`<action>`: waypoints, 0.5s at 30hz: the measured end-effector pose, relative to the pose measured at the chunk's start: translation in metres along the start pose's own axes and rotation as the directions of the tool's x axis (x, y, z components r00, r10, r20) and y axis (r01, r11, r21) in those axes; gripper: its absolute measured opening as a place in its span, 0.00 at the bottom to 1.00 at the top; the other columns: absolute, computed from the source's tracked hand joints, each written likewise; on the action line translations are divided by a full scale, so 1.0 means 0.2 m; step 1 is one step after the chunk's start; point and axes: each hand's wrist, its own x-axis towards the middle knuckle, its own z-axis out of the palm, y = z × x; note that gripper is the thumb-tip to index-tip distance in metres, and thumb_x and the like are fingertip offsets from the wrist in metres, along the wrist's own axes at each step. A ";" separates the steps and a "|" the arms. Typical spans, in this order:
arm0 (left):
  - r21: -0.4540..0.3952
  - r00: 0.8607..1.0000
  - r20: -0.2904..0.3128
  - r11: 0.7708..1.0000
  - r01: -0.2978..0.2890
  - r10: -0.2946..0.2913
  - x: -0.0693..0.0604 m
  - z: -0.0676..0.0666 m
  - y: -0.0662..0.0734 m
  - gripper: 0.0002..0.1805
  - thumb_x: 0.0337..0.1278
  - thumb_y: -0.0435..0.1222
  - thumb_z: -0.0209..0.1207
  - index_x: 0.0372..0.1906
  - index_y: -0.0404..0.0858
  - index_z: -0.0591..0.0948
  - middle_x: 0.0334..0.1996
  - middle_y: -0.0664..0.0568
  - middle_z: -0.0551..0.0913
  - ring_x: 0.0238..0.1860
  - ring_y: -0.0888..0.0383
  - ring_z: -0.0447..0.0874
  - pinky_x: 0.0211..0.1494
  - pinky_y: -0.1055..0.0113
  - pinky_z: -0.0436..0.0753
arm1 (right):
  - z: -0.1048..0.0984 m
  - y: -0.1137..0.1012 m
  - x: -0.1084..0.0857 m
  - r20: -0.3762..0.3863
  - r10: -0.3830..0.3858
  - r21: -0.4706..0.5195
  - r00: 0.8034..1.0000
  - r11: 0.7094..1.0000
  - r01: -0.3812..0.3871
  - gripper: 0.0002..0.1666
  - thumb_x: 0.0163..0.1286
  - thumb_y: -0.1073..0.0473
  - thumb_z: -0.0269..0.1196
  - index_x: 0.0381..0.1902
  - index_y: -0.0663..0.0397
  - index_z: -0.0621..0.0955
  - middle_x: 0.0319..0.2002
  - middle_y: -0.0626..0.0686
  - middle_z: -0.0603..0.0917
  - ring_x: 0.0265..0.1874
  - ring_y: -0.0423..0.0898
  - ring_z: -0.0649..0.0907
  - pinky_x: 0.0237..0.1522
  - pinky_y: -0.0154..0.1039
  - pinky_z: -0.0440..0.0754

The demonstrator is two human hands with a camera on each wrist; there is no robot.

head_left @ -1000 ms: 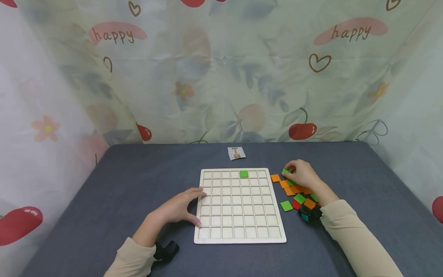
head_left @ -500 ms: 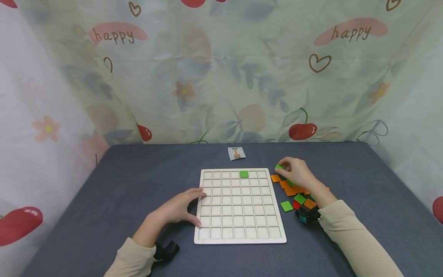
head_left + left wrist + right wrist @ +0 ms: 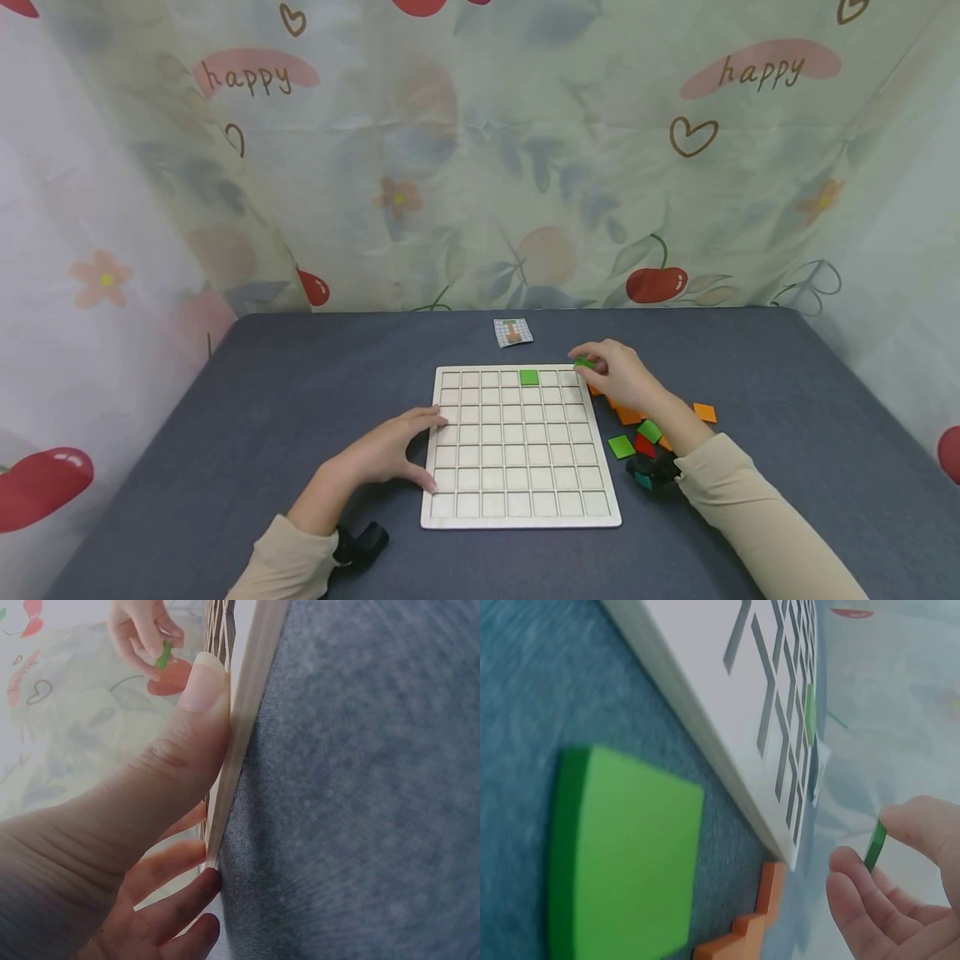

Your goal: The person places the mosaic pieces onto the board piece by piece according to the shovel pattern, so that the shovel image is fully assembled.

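A white grid board lies flat on the table, with one green tile seated in its top row. My left hand rests along the board's left edge, thumb and fingers spread apart. The left wrist view shows its thumb touching the board's side. Above the board's top right corner, my right hand pinches a second green tile between thumb and fingers, clear of the board in the right wrist view.
Orange tiles, a red tile and loose green tiles lie right of the board, partly hidden by my right arm. A small printed grid card lies behind the board. A patterned curtain hangs behind the table.
My right hand has lifted the green tile from beside the orange ones and carried it left to the board's top right corner. My left hand stays put.
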 end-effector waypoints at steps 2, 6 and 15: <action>0.002 1.000 -0.001 1.000 -0.002 0.002 0.00 0.00 0.00 0.48 0.30 0.47 0.75 0.64 0.37 0.69 0.69 0.40 0.61 0.70 0.42 0.59 0.68 0.47 0.63 | 0.01 -0.01 0.00 0.006 -0.001 -0.009 1.000 1.000 0.002 0.15 0.67 0.61 0.57 0.49 0.59 0.80 0.39 0.61 0.77 0.31 0.47 0.75 0.31 0.37 0.74; 0.006 1.000 -0.004 1.000 -0.004 0.004 0.00 0.00 0.00 0.48 0.30 0.47 0.75 0.64 0.37 0.69 0.69 0.40 0.61 0.70 0.42 0.60 0.68 0.48 0.64 | 0.03 -0.03 0.01 0.002 -0.018 -0.028 1.000 0.999 0.018 0.13 0.66 0.62 0.58 0.46 0.59 0.81 0.38 0.61 0.77 0.30 0.47 0.76 0.31 0.38 0.75; 0.003 1.000 -0.006 1.000 -0.002 0.002 0.00 0.00 0.01 0.48 0.30 0.46 0.75 0.64 0.36 0.69 0.69 0.40 0.61 0.70 0.42 0.59 0.68 0.47 0.63 | 0.08 -0.10 0.04 0.031 -0.069 -0.028 0.997 0.997 0.070 0.16 0.61 0.66 0.63 0.48 0.59 0.81 0.40 0.61 0.77 0.32 0.49 0.80 0.35 0.41 0.81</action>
